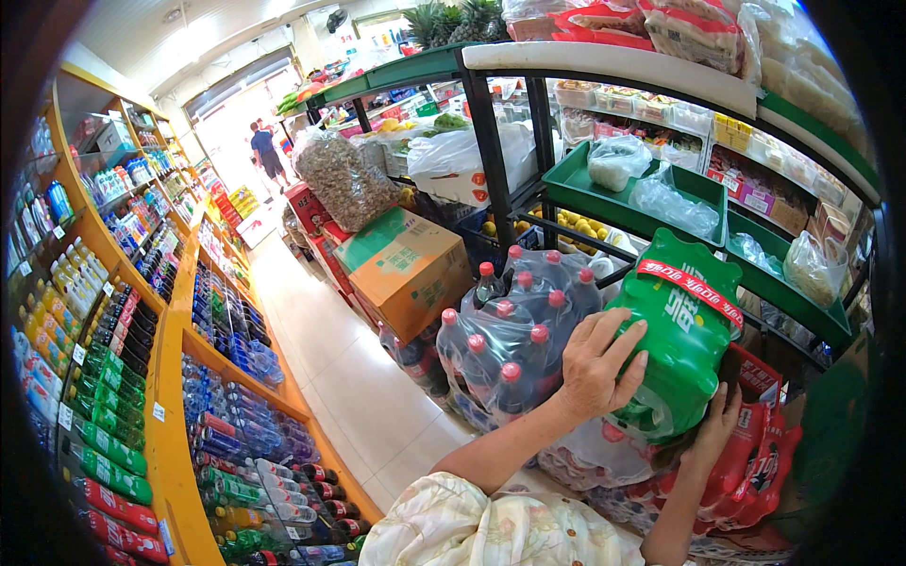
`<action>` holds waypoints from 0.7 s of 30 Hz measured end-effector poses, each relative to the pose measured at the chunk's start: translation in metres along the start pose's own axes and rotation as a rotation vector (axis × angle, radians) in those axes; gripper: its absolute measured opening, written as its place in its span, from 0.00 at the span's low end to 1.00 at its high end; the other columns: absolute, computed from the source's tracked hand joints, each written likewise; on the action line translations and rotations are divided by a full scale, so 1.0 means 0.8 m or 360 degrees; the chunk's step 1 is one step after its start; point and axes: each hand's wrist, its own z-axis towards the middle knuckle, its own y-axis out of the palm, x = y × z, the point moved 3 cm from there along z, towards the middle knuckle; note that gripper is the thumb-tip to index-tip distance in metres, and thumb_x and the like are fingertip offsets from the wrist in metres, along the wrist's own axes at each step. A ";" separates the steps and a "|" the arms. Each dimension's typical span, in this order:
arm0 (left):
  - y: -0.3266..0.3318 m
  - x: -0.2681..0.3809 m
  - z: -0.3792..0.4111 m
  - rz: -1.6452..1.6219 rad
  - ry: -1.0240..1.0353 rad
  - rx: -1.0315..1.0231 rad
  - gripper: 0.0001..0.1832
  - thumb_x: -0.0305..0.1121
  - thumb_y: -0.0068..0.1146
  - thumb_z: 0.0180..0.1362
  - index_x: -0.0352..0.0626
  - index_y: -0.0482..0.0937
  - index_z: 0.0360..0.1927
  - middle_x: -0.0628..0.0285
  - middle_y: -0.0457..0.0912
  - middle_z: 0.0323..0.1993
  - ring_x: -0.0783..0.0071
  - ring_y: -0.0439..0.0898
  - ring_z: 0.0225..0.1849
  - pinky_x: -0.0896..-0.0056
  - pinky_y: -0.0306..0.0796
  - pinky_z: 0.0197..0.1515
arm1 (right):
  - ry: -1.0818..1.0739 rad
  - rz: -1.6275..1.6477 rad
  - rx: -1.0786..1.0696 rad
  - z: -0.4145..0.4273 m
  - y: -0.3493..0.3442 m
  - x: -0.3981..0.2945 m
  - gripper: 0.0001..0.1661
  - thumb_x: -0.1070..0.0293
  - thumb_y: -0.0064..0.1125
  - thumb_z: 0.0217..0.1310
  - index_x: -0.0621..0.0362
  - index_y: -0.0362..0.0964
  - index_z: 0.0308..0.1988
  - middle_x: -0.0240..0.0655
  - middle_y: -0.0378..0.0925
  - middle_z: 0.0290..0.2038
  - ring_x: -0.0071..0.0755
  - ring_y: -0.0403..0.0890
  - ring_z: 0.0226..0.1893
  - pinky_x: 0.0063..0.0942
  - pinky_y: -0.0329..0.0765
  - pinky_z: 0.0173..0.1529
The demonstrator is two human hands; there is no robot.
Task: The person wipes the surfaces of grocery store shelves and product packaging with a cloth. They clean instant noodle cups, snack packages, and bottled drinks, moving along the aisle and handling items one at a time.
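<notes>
A green shrink-wrapped pack of drink bottles [679, 332] with a red printed strip is tilted in front of me, over other bottle packs. My left hand [605, 364] presses spread fingers against its near left side. Low on its right side is my right hand [715, 424], its fingers partly hidden by the pack. Just below lies a clear-wrapped pack with red caps [601, 453]. Red-wrapped bottle packs [743, 467] are beside my right forearm. To the left, large dark cola bottles with red caps [517, 332] stand bundled in clear film.
A black-framed rack [495, 141] with green trays [637, 191] rises close behind the pack. A cardboard carton [403, 269] sits left of the cola bottles. Orange shelves of drinks [170, 368] line the tiled aisle [333, 368]. A person [267, 156] is near the far doorway.
</notes>
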 end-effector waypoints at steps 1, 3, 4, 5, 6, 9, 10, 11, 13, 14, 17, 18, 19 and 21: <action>0.000 0.000 0.000 -0.0002 -0.0003 -0.0001 0.13 0.32 0.51 0.47 0.34 0.74 0.35 0.48 0.72 0.37 0.54 0.72 0.34 0.64 0.67 0.35 | -0.0011 -0.0052 0.0019 -0.002 0.000 -0.001 0.24 0.60 0.46 0.59 0.61 0.58 0.52 0.35 0.66 0.46 0.28 0.67 0.44 0.23 0.64 0.48; 0.000 -0.001 0.000 -0.0004 -0.0005 -0.0002 0.13 0.32 0.51 0.46 0.33 0.74 0.35 0.48 0.72 0.36 0.54 0.72 0.33 0.63 0.67 0.36 | -0.0058 -0.0124 0.0067 -0.009 0.000 -0.003 0.24 0.60 0.46 0.59 0.61 0.57 0.52 0.35 0.65 0.47 0.28 0.66 0.45 0.24 0.63 0.49; 0.000 -0.001 0.000 -0.0004 -0.0007 -0.0004 0.13 0.32 0.51 0.46 0.33 0.74 0.34 0.48 0.72 0.36 0.54 0.72 0.33 0.63 0.67 0.36 | -0.0080 -0.0161 0.0092 -0.014 0.000 -0.005 0.25 0.60 0.46 0.59 0.61 0.57 0.52 0.35 0.65 0.48 0.28 0.66 0.46 0.24 0.63 0.49; 0.000 0.000 0.000 0.0003 -0.0007 0.0001 0.13 0.32 0.51 0.46 0.34 0.74 0.34 0.48 0.72 0.36 0.54 0.72 0.33 0.63 0.67 0.36 | -0.0084 -0.0174 0.0045 -0.019 0.000 -0.008 0.26 0.60 0.46 0.59 0.62 0.56 0.53 0.36 0.63 0.50 0.30 0.64 0.48 0.25 0.61 0.52; 0.001 0.001 0.001 0.0001 -0.0005 0.0000 0.13 0.32 0.51 0.46 0.34 0.74 0.34 0.48 0.72 0.36 0.54 0.72 0.33 0.63 0.67 0.36 | -0.0088 -0.0188 0.0009 -0.024 -0.003 -0.012 0.28 0.60 0.46 0.58 0.63 0.54 0.54 0.38 0.61 0.52 0.32 0.63 0.50 0.27 0.58 0.54; -0.001 0.002 0.003 0.0018 0.0010 0.0001 0.13 0.31 0.51 0.45 0.34 0.74 0.35 0.48 0.72 0.36 0.54 0.72 0.33 0.63 0.66 0.37 | -0.0187 -0.0277 -0.0047 -0.036 -0.005 -0.015 0.30 0.59 0.46 0.58 0.64 0.52 0.56 0.40 0.58 0.55 0.35 0.60 0.54 0.28 0.54 0.57; 0.001 0.003 0.001 -0.0002 0.0009 -0.0014 0.14 0.31 0.51 0.45 0.34 0.74 0.35 0.47 0.72 0.36 0.54 0.72 0.33 0.62 0.66 0.37 | -0.0227 -0.0332 -0.0026 -0.041 -0.010 -0.012 0.30 0.59 0.46 0.58 0.64 0.52 0.56 0.40 0.58 0.55 0.35 0.59 0.54 0.28 0.54 0.58; 0.000 0.002 0.001 0.0005 0.0002 -0.0014 0.14 0.31 0.51 0.45 0.34 0.74 0.35 0.47 0.72 0.36 0.54 0.72 0.34 0.62 0.66 0.38 | -0.0303 -0.0369 -0.0004 -0.043 -0.012 -0.007 0.31 0.58 0.46 0.58 0.65 0.51 0.56 0.41 0.57 0.56 0.35 0.59 0.55 0.28 0.53 0.58; 0.004 -0.003 -0.003 0.0014 0.0026 -0.0020 0.13 0.30 0.51 0.45 0.33 0.74 0.35 0.48 0.72 0.36 0.55 0.72 0.35 0.62 0.66 0.38 | -0.0245 -0.0498 0.0073 -0.050 -0.018 0.001 0.33 0.55 0.48 0.57 0.65 0.52 0.55 0.44 0.57 0.55 0.36 0.59 0.55 0.29 0.53 0.58; 0.005 -0.005 -0.005 0.0007 -0.0003 -0.0038 0.13 0.30 0.50 0.46 0.33 0.74 0.35 0.48 0.72 0.36 0.55 0.72 0.36 0.62 0.66 0.39 | -0.0214 -0.0513 0.0086 -0.057 -0.015 -0.003 0.34 0.54 0.48 0.56 0.66 0.52 0.55 0.45 0.58 0.55 0.37 0.59 0.55 0.29 0.53 0.58; 0.005 -0.005 -0.005 0.0005 -0.0037 -0.0054 0.12 0.29 0.48 0.48 0.32 0.75 0.34 0.48 0.72 0.37 0.56 0.71 0.37 0.63 0.65 0.42 | -0.0401 -0.0617 0.0113 -0.064 -0.015 0.000 0.36 0.54 0.49 0.56 0.68 0.51 0.55 0.47 0.57 0.54 0.38 0.59 0.54 0.29 0.54 0.57; 0.006 -0.005 -0.005 -0.0015 -0.0056 -0.0063 0.11 0.28 0.48 0.49 0.32 0.74 0.34 0.48 0.72 0.37 0.57 0.71 0.38 0.64 0.65 0.43 | -0.0398 -0.0582 0.0122 -0.070 -0.015 -0.001 0.36 0.55 0.49 0.56 0.68 0.50 0.55 0.46 0.57 0.54 0.38 0.59 0.54 0.29 0.54 0.57; 0.005 -0.004 -0.005 -0.0023 -0.0075 -0.0064 0.11 0.28 0.48 0.49 0.31 0.74 0.34 0.48 0.72 0.37 0.57 0.71 0.38 0.64 0.65 0.43 | -0.0399 -0.0542 0.0116 -0.075 -0.011 -0.003 0.36 0.55 0.49 0.56 0.69 0.49 0.55 0.46 0.56 0.55 0.38 0.59 0.54 0.29 0.54 0.57; 0.005 -0.004 -0.006 -0.0026 -0.0099 -0.0074 0.11 0.28 0.46 0.50 0.31 0.74 0.35 0.48 0.72 0.38 0.58 0.71 0.39 0.65 0.64 0.44 | -0.0522 -0.0557 0.0078 -0.086 -0.007 -0.007 0.36 0.57 0.49 0.56 0.69 0.46 0.55 0.44 0.56 0.53 0.36 0.60 0.53 0.29 0.54 0.57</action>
